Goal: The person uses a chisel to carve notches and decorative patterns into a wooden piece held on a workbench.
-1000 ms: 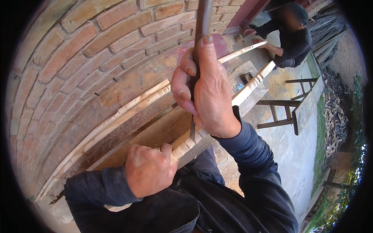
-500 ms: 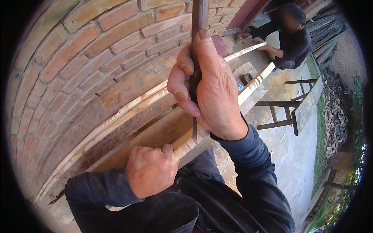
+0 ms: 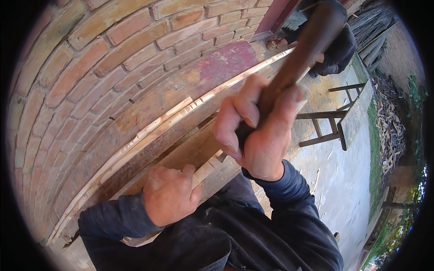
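Observation:
My left hand (image 3: 169, 194) is closed around a pale wooden strip (image 3: 207, 169) with cross cuts along its top, low in front of me. In my closed right hand (image 3: 264, 142) is a chisel (image 3: 304, 54) with a long dark handle. The handle slants up to the right, close to the camera and blurred. Below the right fist, the tool's lower end meets the notched strip just ahead of my left hand. The right hand and handle hide much of the strip's far part.
Long pale notched poles (image 3: 131, 147) lie along a worn board (image 3: 149, 106) by the brick wall (image 3: 126, 27). A person in dark clothing (image 3: 341, 47) crouches beyond, partly hidden by the handle. Right of me stand a bench (image 3: 350, 119) and a wood-chip heap (image 3: 392, 131).
The chisel's handle has tipped from upright to leaning right and toward the camera, and my right hand has turned with it. My left hand has shifted slightly left and still grips the strip.

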Demonstrator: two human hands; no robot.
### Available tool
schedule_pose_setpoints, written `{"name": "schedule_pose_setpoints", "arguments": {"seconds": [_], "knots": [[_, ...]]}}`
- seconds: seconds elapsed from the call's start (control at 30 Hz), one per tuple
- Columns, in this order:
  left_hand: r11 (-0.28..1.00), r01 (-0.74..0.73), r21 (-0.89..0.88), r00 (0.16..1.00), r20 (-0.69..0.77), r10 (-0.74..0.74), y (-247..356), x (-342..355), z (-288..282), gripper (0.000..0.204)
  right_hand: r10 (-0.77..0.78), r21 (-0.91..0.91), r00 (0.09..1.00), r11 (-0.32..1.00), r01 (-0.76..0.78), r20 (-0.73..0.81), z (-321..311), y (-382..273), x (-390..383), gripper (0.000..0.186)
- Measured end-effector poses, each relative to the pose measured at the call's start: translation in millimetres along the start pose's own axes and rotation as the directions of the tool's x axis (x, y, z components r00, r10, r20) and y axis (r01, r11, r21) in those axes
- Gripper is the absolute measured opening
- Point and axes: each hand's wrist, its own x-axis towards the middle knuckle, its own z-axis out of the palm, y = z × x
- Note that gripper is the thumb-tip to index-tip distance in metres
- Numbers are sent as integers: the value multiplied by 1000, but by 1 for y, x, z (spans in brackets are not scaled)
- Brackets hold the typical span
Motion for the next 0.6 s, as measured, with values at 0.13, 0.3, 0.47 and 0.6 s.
{"name": "schedule_pose_setpoints", "arguments": {"seconds": [0.13, 0.3, 0.47, 0.6], "knots": [[1000, 13, 1, 999, 36, -13, -1, 3, -3, 27, -151, 21, 987, 988, 152, -49, 4, 0, -21, 74], [999, -18, 51, 999, -42, 20, -1, 1, -3, 28, -76, 167, 971, 979, 116, -227, -1, -20, -9, 66], [999, 32, 41, 999, 2, -32, -1, 2, -3, 32, 27, 274, 983, 961, 24, -182, -19, -17, 2, 57], [998, 61, 26, 997, 47, -62, 0, 2, -4, 32, 194, 379, 960, 919, -106, -202, -24, -11, 21, 56]]}}
